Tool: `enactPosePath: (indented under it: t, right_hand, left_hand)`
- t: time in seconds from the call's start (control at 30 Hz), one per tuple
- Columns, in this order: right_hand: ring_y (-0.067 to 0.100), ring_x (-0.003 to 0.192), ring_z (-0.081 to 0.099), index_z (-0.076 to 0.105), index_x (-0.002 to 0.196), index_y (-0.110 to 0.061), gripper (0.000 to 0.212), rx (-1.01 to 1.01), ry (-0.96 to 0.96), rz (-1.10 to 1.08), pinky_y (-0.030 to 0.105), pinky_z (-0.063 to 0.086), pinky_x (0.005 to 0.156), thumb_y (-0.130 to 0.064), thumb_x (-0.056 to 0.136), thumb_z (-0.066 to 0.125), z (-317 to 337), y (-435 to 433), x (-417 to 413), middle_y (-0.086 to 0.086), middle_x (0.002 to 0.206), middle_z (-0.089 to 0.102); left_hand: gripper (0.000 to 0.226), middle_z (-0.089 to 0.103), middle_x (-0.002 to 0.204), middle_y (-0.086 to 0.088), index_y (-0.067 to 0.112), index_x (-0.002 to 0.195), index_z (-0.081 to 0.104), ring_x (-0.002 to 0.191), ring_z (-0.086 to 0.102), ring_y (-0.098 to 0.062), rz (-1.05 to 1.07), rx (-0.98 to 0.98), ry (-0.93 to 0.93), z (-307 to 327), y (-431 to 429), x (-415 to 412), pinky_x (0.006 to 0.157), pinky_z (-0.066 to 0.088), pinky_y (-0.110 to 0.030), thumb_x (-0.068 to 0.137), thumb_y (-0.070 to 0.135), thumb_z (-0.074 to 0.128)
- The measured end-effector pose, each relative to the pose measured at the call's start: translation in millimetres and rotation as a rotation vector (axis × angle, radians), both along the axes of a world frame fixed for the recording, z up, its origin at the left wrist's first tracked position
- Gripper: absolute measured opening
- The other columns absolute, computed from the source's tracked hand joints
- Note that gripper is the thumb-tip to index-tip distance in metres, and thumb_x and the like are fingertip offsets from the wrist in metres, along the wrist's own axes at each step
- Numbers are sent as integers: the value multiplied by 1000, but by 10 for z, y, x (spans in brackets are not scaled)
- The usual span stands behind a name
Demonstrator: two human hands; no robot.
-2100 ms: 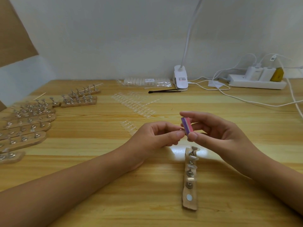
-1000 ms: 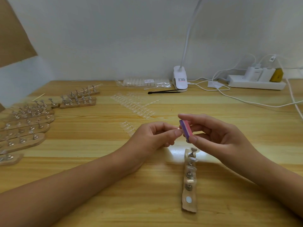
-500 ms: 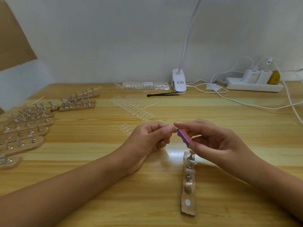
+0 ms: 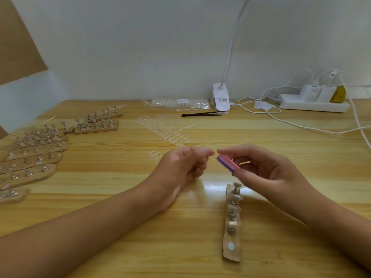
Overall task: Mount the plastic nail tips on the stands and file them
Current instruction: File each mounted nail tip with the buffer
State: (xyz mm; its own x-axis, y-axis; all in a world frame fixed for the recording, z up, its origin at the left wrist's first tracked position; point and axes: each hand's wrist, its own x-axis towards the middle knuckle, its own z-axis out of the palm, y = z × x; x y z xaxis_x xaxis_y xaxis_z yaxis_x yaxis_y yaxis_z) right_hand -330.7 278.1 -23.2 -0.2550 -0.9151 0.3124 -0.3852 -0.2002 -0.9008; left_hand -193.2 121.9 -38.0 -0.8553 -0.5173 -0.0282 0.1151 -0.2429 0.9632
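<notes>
My right hand grips a small pink and purple file block between thumb and fingers, tilted down to the right. My left hand is just left of the block, its thumb and forefinger pinched together on a clear nail tip that is too blurred to make out. A small gap separates my left fingertips from the block. Below my right hand lies a wooden stand strip with several metal stands, clear tips on some of them, and one bare white magnet spot near its front end.
More wooden stand strips lie in rows at the left. Loose clear nail tips are spread behind my hands. A bag of tips, black tweezers, a clip lamp and a power strip with cables line the back.
My hands have drawn slightly apart, and the file block no longer touches my left fingertips. The block has tilted from near upright to slanting down to the right.
</notes>
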Motion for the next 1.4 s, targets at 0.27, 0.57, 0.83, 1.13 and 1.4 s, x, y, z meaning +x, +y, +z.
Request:
enactPosePath:
  t: [0.27, 0.57, 0.83, 1.13, 1.4]
  right_hand:
    - [18, 91, 68, 62, 114, -17, 43, -91, -149, -74, 22, 56, 79, -20, 72, 70, 46, -24, -39, 2, 101, 67]
    - [15, 95, 66, 70, 114, -22, 32, -132, -33, -53, 19, 54, 79, -24, 83, 65, 26, 2, -7, 2, 104, 71]
    - [14, 86, 62, 70, 116, -22, 25, -43, 124, -28, 18, 49, 77, -16, 92, 66, 28, -2, -14, -1, 94, 65]
    - [16, 82, 64, 71, 111, -23, 31, -100, -61, -39, 21, 54, 76, -22, 80, 67, 23, -11, 18, 5, 96, 68]
    - [19, 88, 67, 60, 107, -20, 29, -194, -11, -46, 28, 55, 81, -18, 82, 75, -32, -46, -2, -1, 99, 68]
  left_hand:
    - [23, 65, 72, 9, 28, 82, 76, 68, 56, -2, -78, -315, -83, -25, 60, 28, 71, 48, -17, 68, 46, 75]
    - [21, 62, 69, 5, 22, 79, 77, 65, 53, -5, -55, -170, -32, -16, 15, 4, 66, 47, -16, 67, 38, 83]
    - [23, 61, 70, 10, 22, 87, 75, 66, 54, -3, -101, -268, -40, -1, 49, 33, 67, 47, -16, 70, 37, 79]
    - [15, 62, 68, 11, 27, 78, 74, 66, 56, -2, -95, -315, -52, -14, 65, 22, 66, 46, -15, 73, 42, 74]
    - [24, 60, 67, 7, 24, 81, 76, 66, 53, -5, -72, -223, -42, -16, 36, 11, 71, 46, -19, 68, 44, 76]
